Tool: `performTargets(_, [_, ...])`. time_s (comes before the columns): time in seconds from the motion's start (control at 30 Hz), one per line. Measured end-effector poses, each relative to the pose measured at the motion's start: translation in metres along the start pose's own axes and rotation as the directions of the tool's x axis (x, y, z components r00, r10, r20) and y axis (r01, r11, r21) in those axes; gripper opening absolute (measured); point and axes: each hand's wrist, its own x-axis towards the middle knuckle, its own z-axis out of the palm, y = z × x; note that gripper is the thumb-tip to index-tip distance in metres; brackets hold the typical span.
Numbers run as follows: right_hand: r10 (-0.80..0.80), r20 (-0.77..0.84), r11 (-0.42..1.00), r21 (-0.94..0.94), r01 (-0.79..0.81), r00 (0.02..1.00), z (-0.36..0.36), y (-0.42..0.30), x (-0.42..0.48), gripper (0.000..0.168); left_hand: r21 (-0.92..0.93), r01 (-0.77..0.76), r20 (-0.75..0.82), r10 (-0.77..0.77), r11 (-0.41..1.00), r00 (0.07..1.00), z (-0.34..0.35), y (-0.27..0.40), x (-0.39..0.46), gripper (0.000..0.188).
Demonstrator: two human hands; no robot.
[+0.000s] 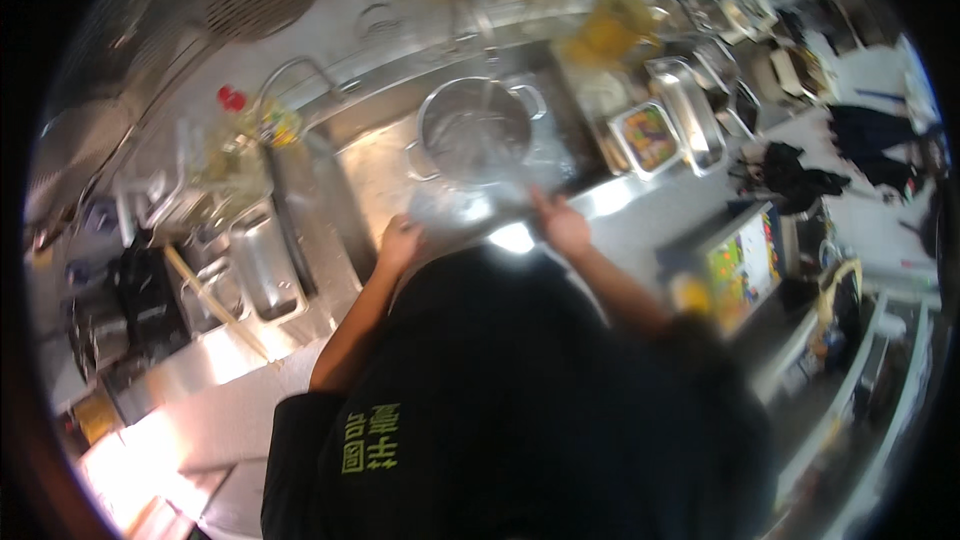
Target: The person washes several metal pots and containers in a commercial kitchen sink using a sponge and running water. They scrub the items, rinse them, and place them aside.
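A two-handled metal pot (442,157) stands in a stainless steel sink (375,165) in front of me. A faucet spout (489,37) points down over it, and what looks like a blurred stream runs into the pot. At the sink's front edge, left of the pot, is my left hand (401,242), fingers curled; a pale blur beside it hides whether it holds anything. My right hand (562,226) is lower right of the pot, one finger extended towards it. Motion blur leaves unclear whether a thin handle is in that hand.
Steel food pans (266,270) and a wooden stick (217,304) lie on the left counter. Right of the sink stand a pan of colourful pieces (646,136), a long steel pan (690,116) and a yellow container (611,26). A curved faucet (300,64) rises at back left.
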Motion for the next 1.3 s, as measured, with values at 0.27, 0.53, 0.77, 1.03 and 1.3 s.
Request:
performTargets(0.27, [-0.064,-0.172,0.990,0.114,0.085,0.983,-0.001,0.001,-0.010,0.055,0.317,-0.273,-0.057,0.306,0.908,0.950,-0.009,-0.052,-0.035,0.028])
performTargets(0.53, [-0.010,-0.124,0.975,0.218,0.037,0.992,-0.027,0.018,-0.025,0.060,0.320,-0.200,-0.028,0.220,0.926,0.975,0.013,0.008,-0.068,0.022])
performTargets(0.77, [-0.069,-0.143,0.960,0.261,0.105,0.987,-0.033,0.071,-0.033,0.056,0.344,-0.254,-0.071,0.294,0.904,0.953,0.070,-0.002,-0.060,0.024])
performTargets(1.03, [-0.191,-0.283,0.919,0.284,0.272,0.940,-0.027,0.190,-0.088,0.048,0.221,-0.487,0.048,0.489,0.845,0.871,0.254,0.113,-0.093,0.020])
performTargets(1.3, [0.338,-0.183,0.771,0.616,-0.160,0.923,-0.047,0.387,-0.206,0.039,-0.219,-0.244,0.361,0.311,0.945,0.879,0.489,0.220,-0.025,0.024])
